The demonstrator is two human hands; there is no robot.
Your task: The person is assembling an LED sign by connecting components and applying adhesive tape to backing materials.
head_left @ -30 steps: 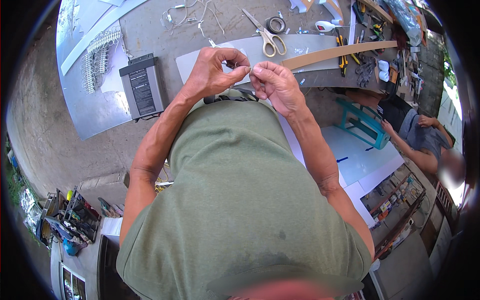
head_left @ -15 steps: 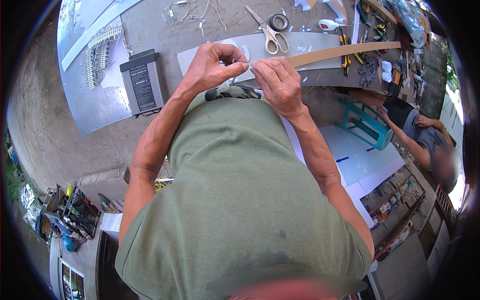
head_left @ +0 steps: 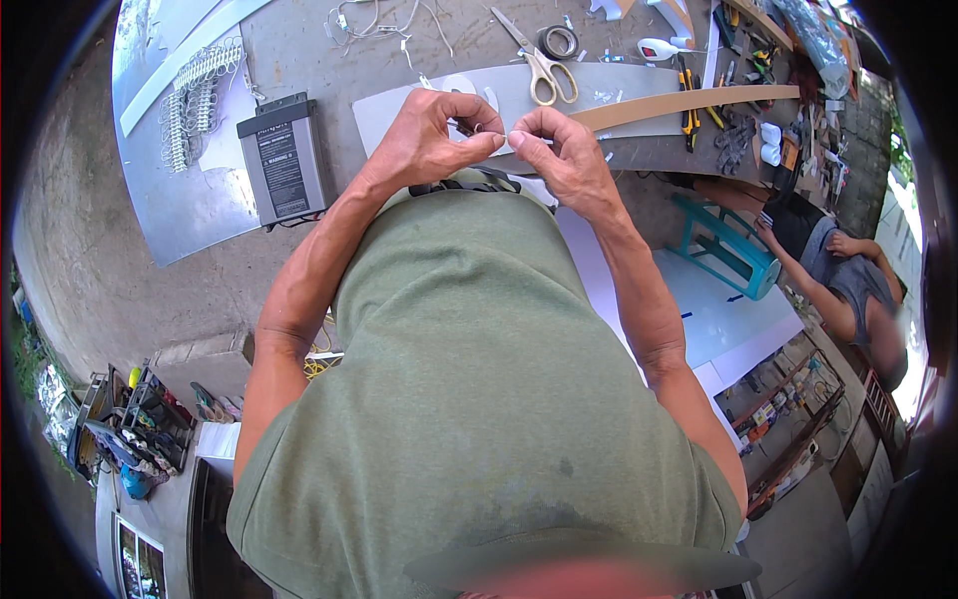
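Below and left of the scissors [head_left: 534, 58], left hand [head_left: 429, 140] with thumb and forefinger in a narrow pinch on a thin pale piece [head_left: 505, 137]; something dark within the curl of the fingers, too hidden to name. Thin pale piece straight below the scissors, in the small gap between both hands' fingertips, mostly covered. Below the scissors and slightly right, right hand [head_left: 571, 165], also in a narrow pinch, thumb and forefinger at the opposite side of the same piece.

Under the scissors, brown-grey table [head_left: 469, 55]. Far left of the scissors, metal sheet [head_left: 190, 220] with white loops [head_left: 200, 90] on top; less far left, grey box [head_left: 286, 165]. Nearer left, white wires [head_left: 404, 38]. Beneath the scissors' handles, pale panel [head_left: 394, 112]. Just right of the scissors, tape [head_left: 572, 42]; further right, white bottle [head_left: 657, 49], brown strip [head_left: 689, 103] across the panel, gloves [head_left: 735, 145].

Far below and left of the scissors, concrete floor [head_left: 90, 200] and loaded rack [head_left: 145, 429]. Below and right, teal stool [head_left: 760, 278]; beyond, another person [head_left: 848, 270] in grey, one hand near the stool.
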